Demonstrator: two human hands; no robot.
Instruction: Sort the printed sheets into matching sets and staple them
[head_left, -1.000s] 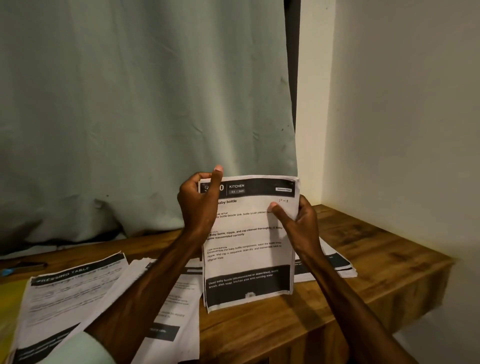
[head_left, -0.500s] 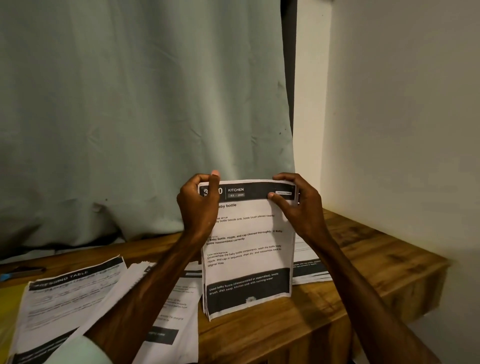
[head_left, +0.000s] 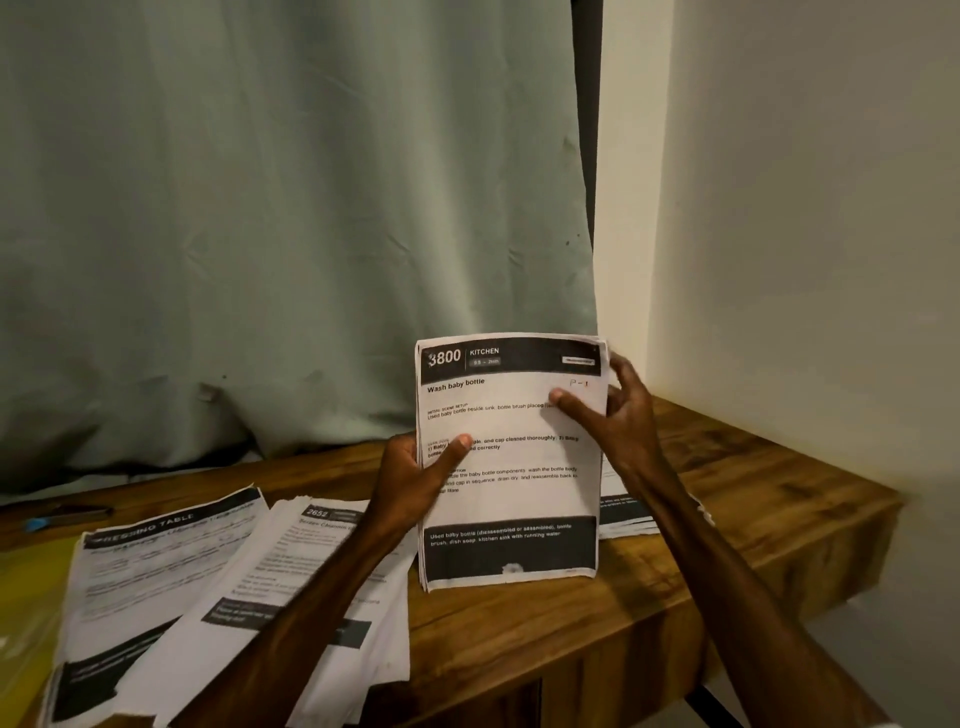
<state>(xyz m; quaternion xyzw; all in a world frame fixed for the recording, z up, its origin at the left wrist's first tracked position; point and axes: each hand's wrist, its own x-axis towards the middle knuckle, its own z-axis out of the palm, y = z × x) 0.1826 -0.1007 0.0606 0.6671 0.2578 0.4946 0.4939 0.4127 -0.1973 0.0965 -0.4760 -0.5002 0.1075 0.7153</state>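
I hold a small set of printed sheets (head_left: 511, 499) upright, its bottom edge on the wooden table (head_left: 727, 525). The top sheet reads "3800 KITCHEN, Wash baby bottle". My left hand (head_left: 415, 480) grips the set's left edge at mid height, thumb across the front. At the upper right edge my right hand (head_left: 615, 415) pinches the set, thumb on the front. More printed sheets lie flat: a "DRESSING TABLE" stack (head_left: 140, 587) at the left, a "2652" stack (head_left: 291, 587) beside it, and another stack (head_left: 623, 514) behind my right forearm. No stapler is visible.
A pale green curtain (head_left: 285, 234) hangs behind the table. A cream wall (head_left: 805, 234) closes off the right side. A dark pen-like item with a blue end (head_left: 57, 517) lies at the far left. Something yellow (head_left: 26, 597) lies under the left stack.
My left hand slid from the set's top left corner down to its left edge, uncovering the "3800". My right hand shifted from the top edge to the upper right side. The view tilted slightly.
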